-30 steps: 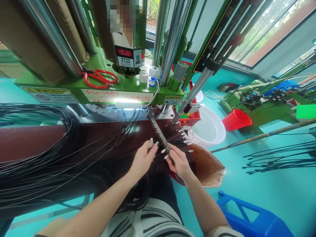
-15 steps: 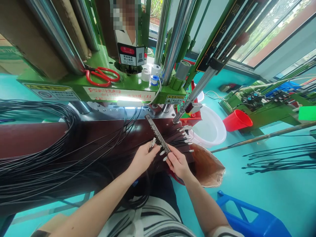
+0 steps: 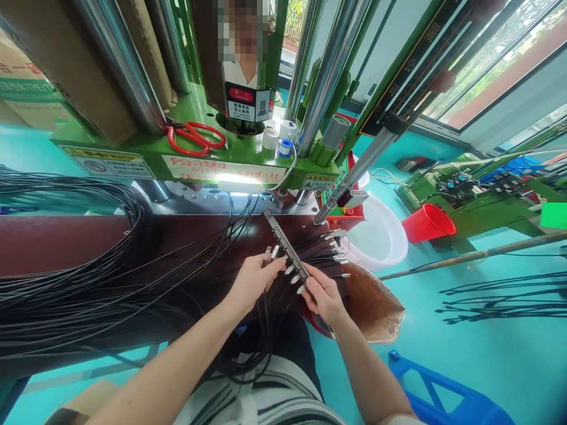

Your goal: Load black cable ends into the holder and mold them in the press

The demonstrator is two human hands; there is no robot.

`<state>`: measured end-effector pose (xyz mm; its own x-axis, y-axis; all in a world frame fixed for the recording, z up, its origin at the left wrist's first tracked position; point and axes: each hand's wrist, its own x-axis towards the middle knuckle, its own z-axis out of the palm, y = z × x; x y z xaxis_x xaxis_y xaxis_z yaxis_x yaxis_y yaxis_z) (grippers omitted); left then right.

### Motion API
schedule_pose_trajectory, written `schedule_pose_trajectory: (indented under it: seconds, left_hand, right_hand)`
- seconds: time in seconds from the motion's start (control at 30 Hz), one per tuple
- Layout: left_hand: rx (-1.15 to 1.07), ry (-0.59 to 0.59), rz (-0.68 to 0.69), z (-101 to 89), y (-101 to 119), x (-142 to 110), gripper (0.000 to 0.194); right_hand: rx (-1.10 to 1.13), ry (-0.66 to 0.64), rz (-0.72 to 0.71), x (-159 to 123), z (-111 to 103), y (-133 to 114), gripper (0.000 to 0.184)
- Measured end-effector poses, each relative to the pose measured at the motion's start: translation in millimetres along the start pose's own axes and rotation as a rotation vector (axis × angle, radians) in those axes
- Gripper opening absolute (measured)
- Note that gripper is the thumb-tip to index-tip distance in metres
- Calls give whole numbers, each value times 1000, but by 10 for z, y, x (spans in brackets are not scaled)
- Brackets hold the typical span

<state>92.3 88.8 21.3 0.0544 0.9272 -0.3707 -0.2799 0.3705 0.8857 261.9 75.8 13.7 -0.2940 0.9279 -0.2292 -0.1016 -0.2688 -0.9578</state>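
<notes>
My left hand [image 3: 253, 281] is closed on two black cables with silver metal ends [image 3: 270, 253], holding them just left of a long dark metal bar [image 3: 283, 244]. My right hand [image 3: 325, 297] grips the near end of that bar, which slants up toward the machine. Several silver cable ends [image 3: 295, 278] sit along the bar's side. More loose cable ends [image 3: 337, 247] lie to its right on the dark brown bench [image 3: 66, 242].
A big bundle of black cables [image 3: 75, 283] covers the bench's left. Behind stands a green press machine [image 3: 204, 156] with red scissors [image 3: 195, 137] and tape rolls [image 3: 283, 144]; another person stands beyond it. A white tub [image 3: 381, 233], a red cup [image 3: 426, 223] and a blue stool [image 3: 447, 395] are at right.
The view has shifted slightly. My left hand has drawn its two cable ends a little closer to the bar; my right hand keeps its grip on the bar.
</notes>
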Motion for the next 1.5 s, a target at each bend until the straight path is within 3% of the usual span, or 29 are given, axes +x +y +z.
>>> schedule_pose_trajectory:
  seconds: [0.27,0.43,0.57,0.7,0.83,0.93,1.03,1.23,1.5]
  left_hand:
    - [-106,-48,-102,-51,58,28,36]
    - [-97,-76,-93,-51,36,37,35]
    - [90,-3,20,-48,39,44,33]
    - [288,57,221,-93,113,34,31]
    - [-17,307,383,-111,182,13,27]
    - [-224,370,405,-73,153,4,22]
    - [-148,339,367,-44,87,11,23]
    - [166,50,132,-106,94,53,33]
    - [161,-12,5,-126,178,64,34]
  right_hand:
    - [-51,-28,-30,-4,-2,-24,48]
    - [-76,-35,-31,-1,7,-9,46]
    - [-137,-19,-39,-9,22,26,47]
    - [-87,35,-14,-6,40,11,45]
    - [-18,83,8,13,22,-6,45]
    - [-2,78,8,25,-3,5,45]
    - [-1,49,-1,31,-16,14,44]
    - [-18,-23,16,24,-51,-8,44]
    - [-71,-80,-22,21,-75,-21,44]
